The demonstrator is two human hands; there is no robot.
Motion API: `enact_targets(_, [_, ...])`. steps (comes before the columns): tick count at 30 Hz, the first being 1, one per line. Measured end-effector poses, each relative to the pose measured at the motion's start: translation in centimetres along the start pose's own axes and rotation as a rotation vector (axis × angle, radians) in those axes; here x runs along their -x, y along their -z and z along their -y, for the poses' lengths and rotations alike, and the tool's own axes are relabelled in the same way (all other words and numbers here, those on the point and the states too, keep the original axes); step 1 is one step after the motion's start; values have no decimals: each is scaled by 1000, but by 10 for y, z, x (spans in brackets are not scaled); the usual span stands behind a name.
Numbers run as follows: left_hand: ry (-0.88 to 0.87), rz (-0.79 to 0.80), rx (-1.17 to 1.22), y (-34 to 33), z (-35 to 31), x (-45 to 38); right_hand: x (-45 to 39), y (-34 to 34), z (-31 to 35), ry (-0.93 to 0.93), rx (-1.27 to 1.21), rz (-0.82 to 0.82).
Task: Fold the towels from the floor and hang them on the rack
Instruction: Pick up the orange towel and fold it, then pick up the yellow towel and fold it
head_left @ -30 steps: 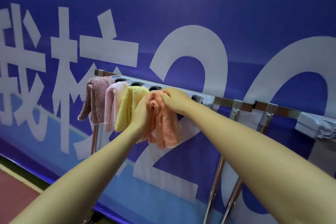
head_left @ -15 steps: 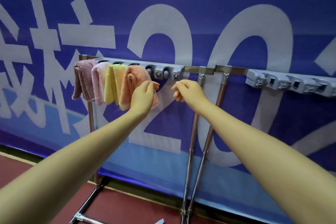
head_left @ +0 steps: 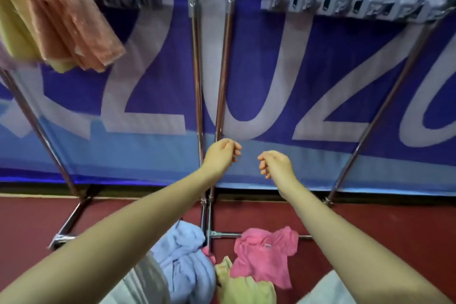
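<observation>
On the floor below the rack (head_left: 209,111) lie the blue towel (head_left: 182,261), green towel (head_left: 244,286) and pink towel (head_left: 266,254). Left hand (head_left: 220,158) and right hand (head_left: 276,165), both empty with loosely curled grips, have dropped away from the orange towel (head_left: 74,20), now hung; next pickup follows.

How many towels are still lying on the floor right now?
3 in view: a light blue towel left of the rack's centre foot, a pink towel to its right, and a yellow-green towel nearest the camera. A pink scrap beside the blue one may be another; arms could hide more.
</observation>
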State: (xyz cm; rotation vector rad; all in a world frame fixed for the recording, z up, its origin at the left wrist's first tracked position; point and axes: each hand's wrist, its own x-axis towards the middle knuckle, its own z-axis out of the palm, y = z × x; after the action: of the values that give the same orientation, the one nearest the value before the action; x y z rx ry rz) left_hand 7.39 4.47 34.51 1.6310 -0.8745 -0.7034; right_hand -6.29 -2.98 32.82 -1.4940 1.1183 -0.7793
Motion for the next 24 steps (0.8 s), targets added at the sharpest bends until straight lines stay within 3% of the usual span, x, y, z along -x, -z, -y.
enact_targets(9, [239, 282, -215, -68, 192, 22, 30, 8, -213, -382, 95, -56])
enact_targets(18, [550, 335, -376, -83, 348, 22, 44, -44, -350, -657, 246, 40])
enact_targets(24, [298, 646, -771, -86, 422, 28, 57, -70, -408, -641, 480, 351])
